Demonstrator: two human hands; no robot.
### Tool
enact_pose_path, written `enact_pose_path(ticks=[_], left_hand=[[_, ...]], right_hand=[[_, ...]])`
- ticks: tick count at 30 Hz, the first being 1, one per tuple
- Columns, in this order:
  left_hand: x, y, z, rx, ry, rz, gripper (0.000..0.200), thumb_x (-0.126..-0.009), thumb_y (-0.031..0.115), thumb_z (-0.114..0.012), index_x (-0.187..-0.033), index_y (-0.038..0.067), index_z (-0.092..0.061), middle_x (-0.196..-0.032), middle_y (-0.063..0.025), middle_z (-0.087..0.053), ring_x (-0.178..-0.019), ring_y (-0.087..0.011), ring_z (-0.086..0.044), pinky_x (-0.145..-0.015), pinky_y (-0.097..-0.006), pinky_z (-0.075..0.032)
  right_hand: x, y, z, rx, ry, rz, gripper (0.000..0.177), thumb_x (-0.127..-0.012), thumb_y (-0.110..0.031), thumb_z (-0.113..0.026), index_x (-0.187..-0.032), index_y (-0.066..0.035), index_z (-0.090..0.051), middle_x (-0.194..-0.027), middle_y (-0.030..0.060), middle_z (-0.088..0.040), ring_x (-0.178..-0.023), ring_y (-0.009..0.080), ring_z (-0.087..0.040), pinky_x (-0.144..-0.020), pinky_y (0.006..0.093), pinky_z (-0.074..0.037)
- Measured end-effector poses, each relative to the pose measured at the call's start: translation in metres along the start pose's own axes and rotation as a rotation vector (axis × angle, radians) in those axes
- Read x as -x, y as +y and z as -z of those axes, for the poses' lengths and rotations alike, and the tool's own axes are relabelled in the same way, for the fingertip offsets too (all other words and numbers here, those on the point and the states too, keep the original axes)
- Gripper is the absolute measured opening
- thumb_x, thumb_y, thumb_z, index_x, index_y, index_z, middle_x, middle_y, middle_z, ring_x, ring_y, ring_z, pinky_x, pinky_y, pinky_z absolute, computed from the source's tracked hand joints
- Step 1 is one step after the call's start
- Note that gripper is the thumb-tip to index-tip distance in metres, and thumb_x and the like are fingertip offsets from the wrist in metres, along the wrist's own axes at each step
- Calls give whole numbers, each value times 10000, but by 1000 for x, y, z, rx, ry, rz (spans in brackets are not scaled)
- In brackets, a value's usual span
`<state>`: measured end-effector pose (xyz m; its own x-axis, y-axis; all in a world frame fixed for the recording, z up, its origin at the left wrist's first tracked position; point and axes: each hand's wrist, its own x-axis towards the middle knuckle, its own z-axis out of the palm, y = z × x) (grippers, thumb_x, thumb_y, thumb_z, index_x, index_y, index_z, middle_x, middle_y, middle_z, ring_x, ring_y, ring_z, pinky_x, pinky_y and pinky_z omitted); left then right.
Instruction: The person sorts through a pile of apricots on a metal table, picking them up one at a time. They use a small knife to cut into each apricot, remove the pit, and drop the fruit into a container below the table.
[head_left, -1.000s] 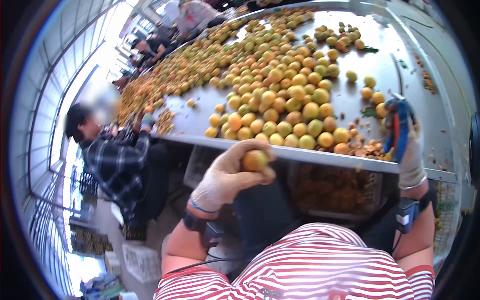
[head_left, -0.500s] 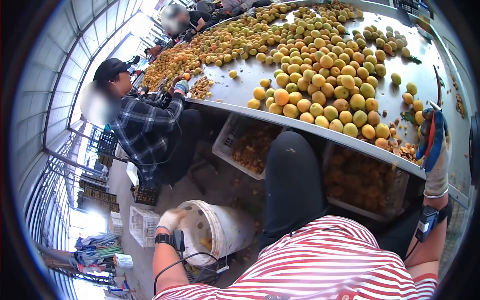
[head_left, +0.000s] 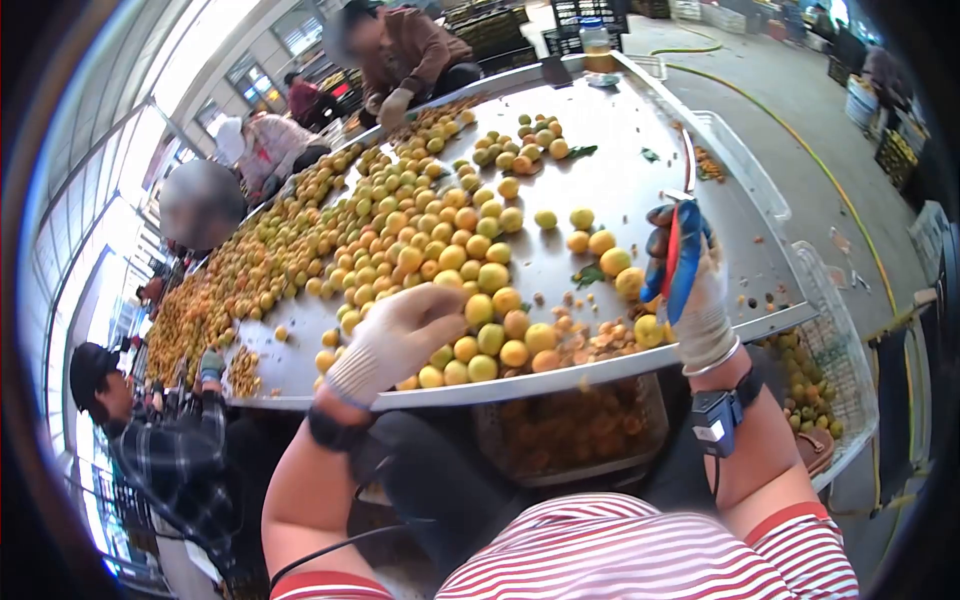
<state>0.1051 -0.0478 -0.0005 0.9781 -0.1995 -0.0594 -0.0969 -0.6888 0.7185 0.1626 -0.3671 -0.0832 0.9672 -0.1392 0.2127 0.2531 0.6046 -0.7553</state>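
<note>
My left hand [head_left: 405,330], in a pale knit glove, reaches over the heap of apricots [head_left: 452,258] with fingers loosely curved and thumb a little apart. A yellow-green apricot [head_left: 479,309] lies right at its fingertips. To the right, my right hand [head_left: 700,285] wears a white glove with dark blue fingers, wrapped round a slim tool with a red handle [head_left: 673,243]. A thin part of the tool points up and away; its exact kind does not show. Beneath that hand, split apricot pieces [head_left: 595,340] and a few whole fruits lie along the metal table's near edge [head_left: 520,386].
A crate of cut fruit [head_left: 570,430] stands under the table. Another crate [head_left: 850,400] with fruit is at the right. A co-worker in a plaid shirt [head_left: 175,460] sits at the left; others work along the far side. A jar [head_left: 597,45] stands on the far corner.
My left hand has risen from the white bucket to the apricots on the table. The view has swung right; my right hand still grips the red-handled tool.
</note>
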Motion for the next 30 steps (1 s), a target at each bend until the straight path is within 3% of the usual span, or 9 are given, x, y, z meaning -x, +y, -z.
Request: enact_pose_path(ticks=[4,6,8,11,14,18,22,26,30], left_hand=[[-125,-6,-54,-208,-35,-171,410,-880,216,-704,-1246,39,-647,-1089,-104,-718,-979,-165,-680,-885,-302,-534],[-171,1,-73,-381,-11,-134,449,-862,342,-676,-1259,132,-655,-1143,-151,-701,-1053,-306,-674,-926,-387,-528],[-213,2,-89,-570,-28,-125,486,-887,390,-646,-1317,164,-622,-1285,-132,-647,-1165,-301,-621,-1004,-392,-492],[-256,-3,-108,-576,-27,-173,535,-898,451,-617,-1343,154,-608,-1312,-128,-640,-1210,-292,-603,-1025,-381,-477],[-282,-7,-122,-419,-167,7,573,-909,494,-588,-1363,144,-598,-1319,-123,-645,-1210,-287,-612,-1027,-374,-475],[-279,-6,-134,-350,-269,55,514,-930,488,-576,-1288,128,-657,-1210,-154,-693,-1113,-300,-662,-974,-370,-504],[-239,-12,-136,-418,-284,-133,410,-939,436,-533,-1192,163,-705,-1162,-167,-684,-1068,-339,-657,-947,-410,-514],[-190,-22,-123,-382,-326,-211,407,-924,418,-584,-1195,137,-700,-1117,-173,-682,-1062,-351,-647,-948,-406,-507],[-155,-11,-113,-443,-375,-118,511,-854,433,-673,-1273,140,-660,-1193,-169,-657,-1094,-330,-644,-964,-385,-504]], right_hand=[[-8,-5,-4,63,60,7,346,-1020,-383,-574,-1004,-48,-658,-707,6,-571,-512,59,-515,-385,210,-418],[-13,-6,-4,57,84,-7,346,-1023,-379,-568,-1007,-45,-653,-695,5,-562,-516,59,-518,-387,212,-423],[-19,-8,-3,42,95,14,357,-1023,-385,-566,-1005,-38,-648,-686,9,-556,-482,74,-516,-379,220,-426],[-20,-16,-2,4,126,-30,370,-1024,-387,-563,-999,-27,-643,-687,23,-566,-448,100,-514,-367,233,-433],[-21,-19,-4,-10,161,-76,368,-1023,-383,-567,-998,-24,-643,-688,25,-569,-454,100,-524,-365,235,-438],[-22,-16,-1,-36,141,-56,360,-1023,-375,-570,-1007,-22,-640,-697,25,-571,-463,99,-536,-361,237,-443],[-19,-17,0,-46,115,-64,366,-1023,-375,-572,-1010,-15,-635,-714,36,-577,-485,97,-544,-374,233,-448],[-12,-19,-6,-57,105,-88,366,-1022,-376,-573,-1012,-16,-634,-725,45,-587,-498,97,-552,-374,231,-447],[-11,-16,-3,-41,67,-64,373,-1011,-396,-587,-1017,-26,-639,-717,45,-597,-489,104,-558,-374,232,-451]])
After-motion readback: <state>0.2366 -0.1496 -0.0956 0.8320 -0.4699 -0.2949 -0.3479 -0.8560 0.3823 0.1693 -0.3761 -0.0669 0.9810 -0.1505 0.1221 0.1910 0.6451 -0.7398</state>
